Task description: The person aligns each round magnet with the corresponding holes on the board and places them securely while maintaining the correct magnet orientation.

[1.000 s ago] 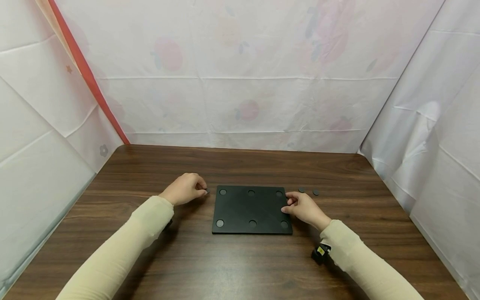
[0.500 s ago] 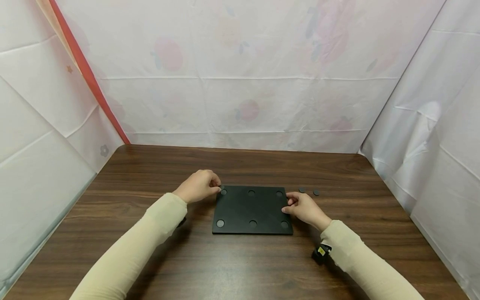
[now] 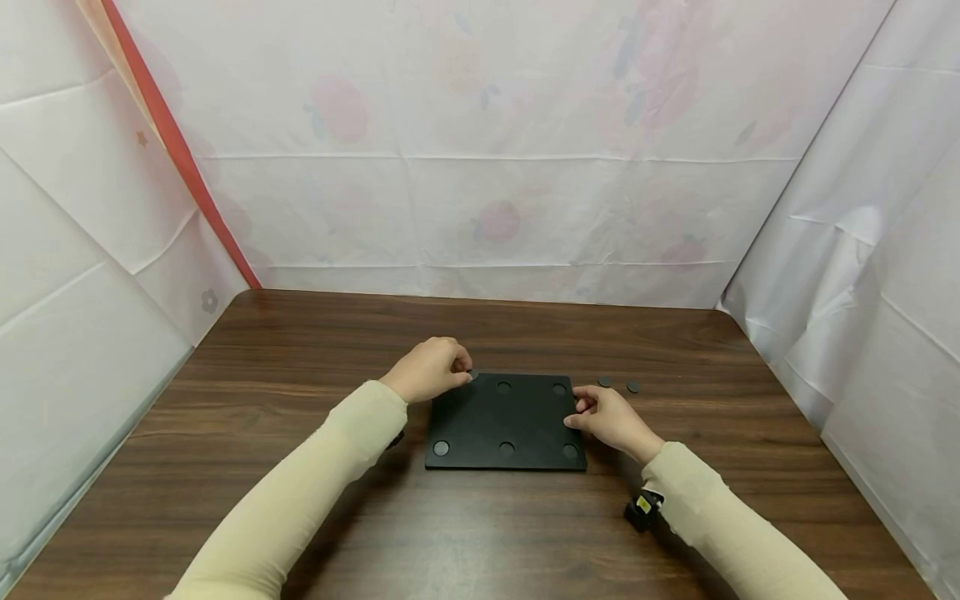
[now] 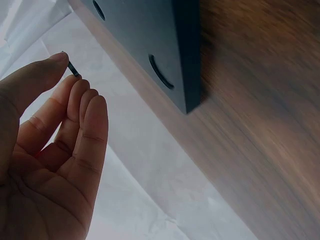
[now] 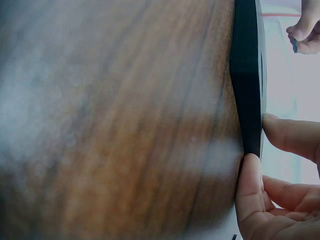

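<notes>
A flat black board (image 3: 502, 421) with round recesses along its front and back edges lies on the table. My left hand (image 3: 431, 369) is over its back-left corner, pinching a small dark disc (image 4: 73, 69) between thumb and fingertips. In the left wrist view the disc is seen edge-on, apart from the board. My right hand (image 3: 609, 419) holds the board's right edge, the thumb (image 5: 290, 134) at the top face and a finger at the side. Two loose dark discs, one (image 3: 604, 382) nearer the board and another (image 3: 633, 387) farther right, lie beyond that hand. The back-left recess is hidden by my left hand.
The brown wood-grain table (image 3: 480, 533) carries the board near its middle. White patterned cloth (image 3: 487, 150) hangs behind and at both sides. A small black wrist device (image 3: 642, 509) sits under the right sleeve.
My left hand has carried the disc rightward from the table left of the board to above its back-left part. My right hand has stayed at the right edge.
</notes>
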Available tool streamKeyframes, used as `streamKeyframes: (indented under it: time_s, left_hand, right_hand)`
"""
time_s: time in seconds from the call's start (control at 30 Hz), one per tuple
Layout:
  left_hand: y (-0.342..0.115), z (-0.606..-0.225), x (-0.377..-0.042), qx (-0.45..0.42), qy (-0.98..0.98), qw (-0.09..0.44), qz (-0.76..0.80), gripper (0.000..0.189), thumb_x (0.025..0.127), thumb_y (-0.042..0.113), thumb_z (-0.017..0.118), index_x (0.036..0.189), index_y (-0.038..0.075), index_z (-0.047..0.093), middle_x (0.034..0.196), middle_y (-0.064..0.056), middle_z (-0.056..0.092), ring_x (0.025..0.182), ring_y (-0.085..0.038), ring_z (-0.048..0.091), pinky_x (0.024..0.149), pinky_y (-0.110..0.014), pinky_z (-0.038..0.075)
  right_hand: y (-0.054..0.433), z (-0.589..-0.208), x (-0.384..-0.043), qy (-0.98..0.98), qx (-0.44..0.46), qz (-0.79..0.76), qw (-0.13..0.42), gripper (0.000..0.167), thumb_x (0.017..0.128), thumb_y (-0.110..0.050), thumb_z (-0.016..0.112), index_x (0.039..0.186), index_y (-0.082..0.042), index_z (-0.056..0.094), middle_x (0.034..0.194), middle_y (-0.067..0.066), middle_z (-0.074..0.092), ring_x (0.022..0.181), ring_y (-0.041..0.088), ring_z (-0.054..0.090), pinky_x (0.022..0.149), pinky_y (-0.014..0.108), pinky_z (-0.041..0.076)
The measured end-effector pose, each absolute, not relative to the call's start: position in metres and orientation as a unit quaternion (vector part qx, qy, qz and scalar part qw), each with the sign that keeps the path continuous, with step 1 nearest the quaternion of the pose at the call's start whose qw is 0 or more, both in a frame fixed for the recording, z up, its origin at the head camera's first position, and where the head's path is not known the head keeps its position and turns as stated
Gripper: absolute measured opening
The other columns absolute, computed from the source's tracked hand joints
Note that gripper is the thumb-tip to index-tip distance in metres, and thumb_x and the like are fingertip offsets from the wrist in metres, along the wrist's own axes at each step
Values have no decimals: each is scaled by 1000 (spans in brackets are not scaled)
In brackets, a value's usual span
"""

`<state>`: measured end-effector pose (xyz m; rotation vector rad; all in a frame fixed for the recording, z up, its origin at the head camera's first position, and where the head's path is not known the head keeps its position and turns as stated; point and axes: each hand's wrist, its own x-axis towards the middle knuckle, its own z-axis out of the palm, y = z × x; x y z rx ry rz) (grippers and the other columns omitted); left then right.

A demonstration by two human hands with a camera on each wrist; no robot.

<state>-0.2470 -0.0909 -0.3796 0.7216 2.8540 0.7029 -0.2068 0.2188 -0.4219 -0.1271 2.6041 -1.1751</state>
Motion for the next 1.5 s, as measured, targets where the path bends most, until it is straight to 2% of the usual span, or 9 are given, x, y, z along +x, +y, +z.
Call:
streamKeyframes:
  time_s: [0.23, 0.57, 0.93, 1.5]
  left_hand:
    - [-74, -379, -251, 244, 940, 60, 231, 18, 93, 20, 69, 107, 10, 73, 103, -3, 67, 85, -13, 62, 78, -31, 55]
    - [-56, -384, -256, 257, 940, 65, 212, 19, 92, 20, 69, 107, 10, 73, 105, -4, 68, 90, -14, 63, 82, -32, 55]
    - [-47, -391, -260, 264, 936, 75, 221, 14, 93, 20, 68, 102, 10, 73, 100, -4, 68, 81, -13, 59, 77, -31, 53]
    - [-38, -401, -263, 270, 937, 90, 204, 14, 93, 18, 68, 103, 9, 74, 100, -5, 70, 78, -12, 62, 78, -32, 55]
  right_hand:
    - [219, -422, -207, 900, -47, -409, 143, 59, 89, -13, 71, 141, 4, 47, 98, 9, 55, 81, 19, 51, 66, 30, 41]
    - [220, -421, -206, 900, -45, -407, 148, 60, 90, -13, 71, 141, 4, 46, 98, 8, 55, 81, 18, 51, 66, 28, 41]
    - [219, -421, -207, 901, -48, -404, 150, 60, 90, -14, 70, 142, 4, 46, 99, 9, 55, 82, 19, 50, 65, 29, 41]
    - [219, -422, -208, 902, -48, -404, 146, 60, 89, -14, 71, 141, 4, 46, 99, 9, 55, 81, 19, 50, 66, 30, 41]
